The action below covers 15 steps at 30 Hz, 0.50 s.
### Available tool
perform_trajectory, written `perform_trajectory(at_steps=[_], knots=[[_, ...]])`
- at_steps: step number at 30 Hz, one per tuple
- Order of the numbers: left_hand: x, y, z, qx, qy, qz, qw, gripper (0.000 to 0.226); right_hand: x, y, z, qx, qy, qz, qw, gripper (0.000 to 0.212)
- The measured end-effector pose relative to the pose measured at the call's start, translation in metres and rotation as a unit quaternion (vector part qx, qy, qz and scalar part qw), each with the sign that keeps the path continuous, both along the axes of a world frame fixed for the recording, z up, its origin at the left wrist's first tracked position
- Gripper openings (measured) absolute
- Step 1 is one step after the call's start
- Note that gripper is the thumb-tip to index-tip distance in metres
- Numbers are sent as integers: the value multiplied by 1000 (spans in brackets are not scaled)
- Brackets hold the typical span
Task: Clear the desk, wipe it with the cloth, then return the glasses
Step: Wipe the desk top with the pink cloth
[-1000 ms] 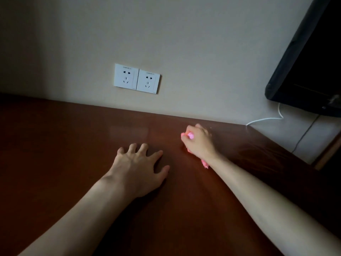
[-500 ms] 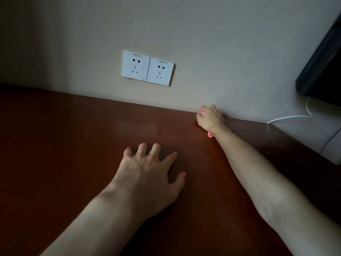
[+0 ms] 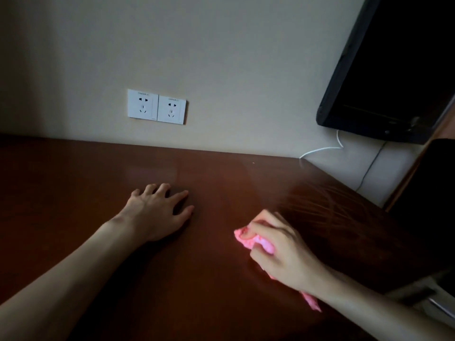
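On the desk [image 3: 73, 193] my right hand [image 3: 278, 252], fingers curled around the pink cloth [image 3: 258, 239], has pulled back from the wall to the near side; left hand [image 3: 157, 212] stays flat, fingers spread. Wiping continues; no glasses visible.

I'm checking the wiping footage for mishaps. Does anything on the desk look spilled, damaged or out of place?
Nothing stands out. The desk shows only faint wipe streaks at its right side. The right hand grips the pink cloth; the left hand rests flat on the wood. No glasses are in view.
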<state>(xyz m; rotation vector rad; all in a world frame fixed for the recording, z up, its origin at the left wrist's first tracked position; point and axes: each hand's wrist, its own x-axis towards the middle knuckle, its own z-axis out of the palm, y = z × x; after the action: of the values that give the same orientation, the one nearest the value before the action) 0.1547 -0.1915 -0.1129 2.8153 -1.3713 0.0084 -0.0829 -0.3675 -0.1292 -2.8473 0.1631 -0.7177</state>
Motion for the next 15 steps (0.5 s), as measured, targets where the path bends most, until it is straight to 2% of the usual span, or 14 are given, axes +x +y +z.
perform_trajectory(at_steps=[2, 5, 15], knots=[[2, 0, -1, 1, -3, -1, 1000, 72, -4, 0, 0, 4, 2, 8, 1000, 16], [5, -1, -2, 2, -1, -3, 1000, 72, 32, -21, -1, -3, -10, -14, 1000, 13], [12, -7, -6, 2, -4, -8, 1000, 71, 270, -139, -2, 3, -2, -207, 978, 18]])
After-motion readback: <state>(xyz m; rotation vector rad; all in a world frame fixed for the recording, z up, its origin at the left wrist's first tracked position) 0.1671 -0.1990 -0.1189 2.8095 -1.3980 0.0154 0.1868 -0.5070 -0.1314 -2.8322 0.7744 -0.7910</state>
